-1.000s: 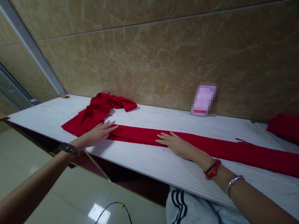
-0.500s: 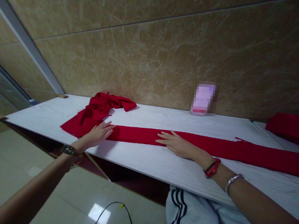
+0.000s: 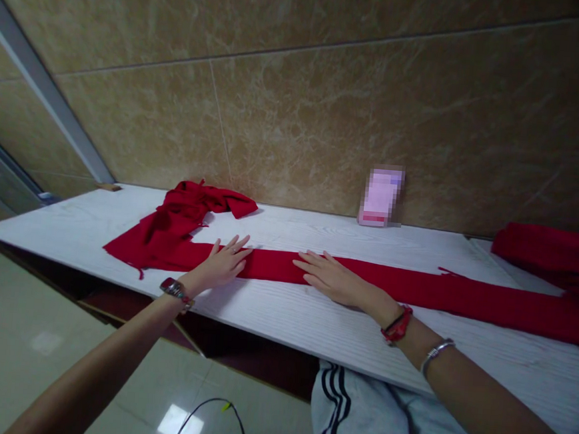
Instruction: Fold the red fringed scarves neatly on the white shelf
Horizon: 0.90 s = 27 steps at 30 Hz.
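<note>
A strip of red cloth (image 3: pixel 270 266) is lying lengthwise along a white bench (image 3: pixel 273 302), stretching beneath two outspread hands and running out of view at the right. The left hand (image 3: pixel 224 263) is resting palm down on the strip, fingers fanned and gripping nothing; since half a second ago it is sitting farther right along the cloth, closer to the right hand (image 3: pixel 332 278). That right hand is keeping roughly its earlier place, also lying palm down with fingers spread and grasping nothing. With the left hand shifted, the stretch of strip beside the crumpled red heap (image 3: pixel 171 224) is now showing uncovered. A short red strand (image 3: pixel 141 273) is hanging from the cloth at the bench's front edge, standing out more plainly than before. A thin red tie (image 3: pixel 450 272) is poking from the strip's far edge, and a red bundle (image 3: pixel 547 254) is lying at the far right. Behind, a pink object (image 3: pixel 381 197), blurred out, is standing near the marbled wall (image 3: pixel 298 111). Below, a dark cable (image 3: pixel 215 400) is looping across the floor (image 3: pixel 121 377).
</note>
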Available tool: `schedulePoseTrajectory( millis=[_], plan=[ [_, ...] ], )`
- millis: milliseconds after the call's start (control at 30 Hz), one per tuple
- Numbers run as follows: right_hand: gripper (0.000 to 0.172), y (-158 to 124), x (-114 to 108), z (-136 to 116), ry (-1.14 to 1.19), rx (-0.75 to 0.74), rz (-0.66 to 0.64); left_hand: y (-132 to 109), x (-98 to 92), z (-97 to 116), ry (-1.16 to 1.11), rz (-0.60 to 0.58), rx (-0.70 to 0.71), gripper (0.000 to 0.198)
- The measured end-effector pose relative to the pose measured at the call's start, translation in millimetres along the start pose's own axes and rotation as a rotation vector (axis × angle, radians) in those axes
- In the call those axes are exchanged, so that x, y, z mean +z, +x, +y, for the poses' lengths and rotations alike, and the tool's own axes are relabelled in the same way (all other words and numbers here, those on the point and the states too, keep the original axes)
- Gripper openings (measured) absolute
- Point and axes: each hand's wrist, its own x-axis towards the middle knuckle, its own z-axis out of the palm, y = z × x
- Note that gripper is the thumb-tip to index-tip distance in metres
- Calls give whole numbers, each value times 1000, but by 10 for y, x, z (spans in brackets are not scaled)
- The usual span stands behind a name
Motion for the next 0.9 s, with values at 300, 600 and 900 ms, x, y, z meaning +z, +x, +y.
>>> schedulePoseTrajectory(
  millis=[300, 600, 900],
  plan=[
    [56, 63, 115, -51, -165, 155, -27, 175, 185, 403, -29, 21, 135, 49],
    [55, -1192, -117, 822, -324, 488, 12, 235, 181, 270, -40, -19, 171, 51],
    [51, -1854, -336, 1151, -391, 694, 66, 523, 52, 600, 6, 28, 61, 45]
  ],
)
